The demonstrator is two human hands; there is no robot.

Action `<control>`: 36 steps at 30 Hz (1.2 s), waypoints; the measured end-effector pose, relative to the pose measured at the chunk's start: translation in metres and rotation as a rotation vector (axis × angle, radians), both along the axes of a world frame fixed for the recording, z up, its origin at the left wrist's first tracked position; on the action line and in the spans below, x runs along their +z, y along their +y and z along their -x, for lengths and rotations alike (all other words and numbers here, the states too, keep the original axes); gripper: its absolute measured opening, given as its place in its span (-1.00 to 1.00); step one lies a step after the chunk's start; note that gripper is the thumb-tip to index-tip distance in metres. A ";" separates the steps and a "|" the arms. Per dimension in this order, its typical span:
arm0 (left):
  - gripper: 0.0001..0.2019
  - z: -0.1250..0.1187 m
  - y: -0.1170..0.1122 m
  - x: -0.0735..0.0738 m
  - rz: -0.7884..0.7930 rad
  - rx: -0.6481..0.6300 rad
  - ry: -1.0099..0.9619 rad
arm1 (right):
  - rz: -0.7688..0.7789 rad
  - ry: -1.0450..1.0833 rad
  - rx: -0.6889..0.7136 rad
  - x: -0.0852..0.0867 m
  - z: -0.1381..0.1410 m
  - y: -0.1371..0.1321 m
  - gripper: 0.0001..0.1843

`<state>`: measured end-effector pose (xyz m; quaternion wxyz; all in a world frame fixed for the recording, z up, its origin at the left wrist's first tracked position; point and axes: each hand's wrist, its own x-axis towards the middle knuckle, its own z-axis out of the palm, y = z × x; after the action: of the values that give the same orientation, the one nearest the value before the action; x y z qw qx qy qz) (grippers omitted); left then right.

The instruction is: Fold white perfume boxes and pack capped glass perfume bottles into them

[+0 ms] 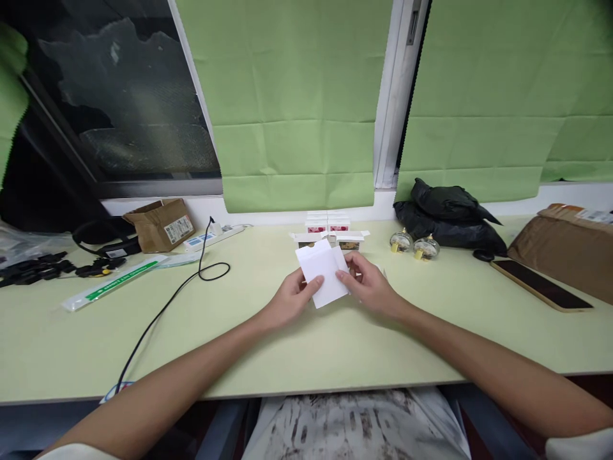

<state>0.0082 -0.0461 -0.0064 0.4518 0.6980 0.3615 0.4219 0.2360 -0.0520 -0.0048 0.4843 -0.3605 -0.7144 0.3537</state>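
White card [326,265] held over the table [268,364], in front of the body. Left hand [288,297] pinches its left edge; right hand [368,284] pinches the right, thumbs on top. Light, even pressure should avoid creasing. Open-flapped boxes [349,241] stand just beyond; more room sideways and toward the table's front edge.
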 end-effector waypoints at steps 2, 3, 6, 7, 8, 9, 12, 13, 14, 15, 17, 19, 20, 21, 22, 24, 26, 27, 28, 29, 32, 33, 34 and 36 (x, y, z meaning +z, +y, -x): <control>-0.50 0.001 0.002 0.001 -0.081 0.056 0.060 | -0.081 -0.046 -0.063 0.001 -0.003 0.002 -0.61; -0.50 0.001 0.003 0.001 -0.112 0.083 0.088 | -0.115 -0.070 -0.070 0.002 -0.004 0.004 -0.59; -0.54 0.004 0.007 0.002 -0.187 0.136 0.163 | -0.193 -0.143 -0.064 0.002 -0.008 0.008 -0.56; -0.54 0.005 0.008 0.002 -0.208 0.152 0.182 | -0.203 -0.166 -0.055 0.002 -0.009 0.008 -0.55; -0.53 0.006 0.009 0.003 -0.227 0.169 0.201 | -0.209 -0.184 -0.044 0.002 -0.010 0.008 -0.54; -0.52 0.007 0.010 0.004 -0.242 0.182 0.218 | -0.211 -0.199 -0.032 0.002 -0.010 0.009 -0.53; -0.49 0.010 0.011 0.006 -0.263 0.157 0.249 | -0.199 -0.211 -0.006 0.003 -0.012 0.009 -0.54; -0.49 0.011 0.012 0.006 -0.259 0.123 0.250 | -0.190 -0.210 -0.003 0.002 -0.012 0.010 -0.57; -0.50 0.012 0.013 0.006 -0.250 0.082 0.244 | -0.179 -0.207 -0.001 0.002 -0.012 0.011 -0.60; -0.50 0.013 0.013 0.006 -0.235 0.042 0.232 | -0.169 -0.204 -0.001 0.001 -0.012 0.013 -0.62; -0.49 0.015 0.016 0.004 -0.200 -0.015 0.198 | -0.151 -0.199 -0.009 -0.002 -0.013 0.017 -0.66; -0.45 0.016 0.019 0.001 -0.161 -0.032 0.168 | -0.136 -0.188 -0.027 -0.006 -0.014 0.021 -0.65; -0.43 0.016 0.021 -0.001 -0.141 -0.031 0.160 | -0.125 -0.182 -0.034 -0.008 -0.014 0.022 -0.63; -0.42 0.016 0.023 -0.002 -0.123 -0.028 0.157 | -0.109 -0.180 -0.035 -0.009 -0.014 0.023 -0.61; -0.42 0.016 0.024 -0.003 -0.105 -0.028 0.156 | -0.090 -0.183 -0.029 -0.010 -0.014 0.023 -0.60; -0.44 0.016 0.026 -0.004 -0.068 -0.037 0.142 | -0.055 -0.201 -0.008 -0.010 -0.015 0.022 -0.58; -0.45 0.017 0.028 -0.004 -0.040 -0.051 0.112 | -0.036 -0.226 0.005 -0.009 -0.015 0.020 -0.55; -0.45 0.017 0.029 -0.004 -0.032 -0.058 0.097 | -0.036 -0.237 0.007 -0.009 -0.014 0.019 -0.53; -0.46 0.017 0.030 -0.004 -0.028 -0.063 0.087 | -0.040 -0.245 0.007 -0.008 -0.014 0.019 -0.51; -0.46 0.017 0.030 -0.005 -0.029 -0.066 0.085 | -0.045 -0.252 0.007 -0.009 -0.015 0.019 -0.50; -0.46 0.018 0.032 -0.007 -0.026 -0.069 0.108 | -0.056 -0.273 0.016 -0.009 -0.015 0.019 -0.48; -0.46 0.018 0.032 -0.008 -0.023 -0.066 0.120 | -0.057 -0.281 0.022 -0.009 -0.015 0.019 -0.48; -0.46 0.018 0.032 -0.009 -0.019 -0.062 0.131 | -0.057 -0.289 0.030 -0.009 -0.015 0.019 -0.49; -0.45 0.018 0.032 -0.010 -0.013 -0.052 0.151 | -0.064 -0.306 0.051 -0.008 -0.015 0.019 -0.52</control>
<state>-0.0095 -0.0140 -0.0166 0.4295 0.7398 0.3736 0.3587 0.2515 -0.0332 -0.0130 0.3719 -0.3763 -0.7996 0.2840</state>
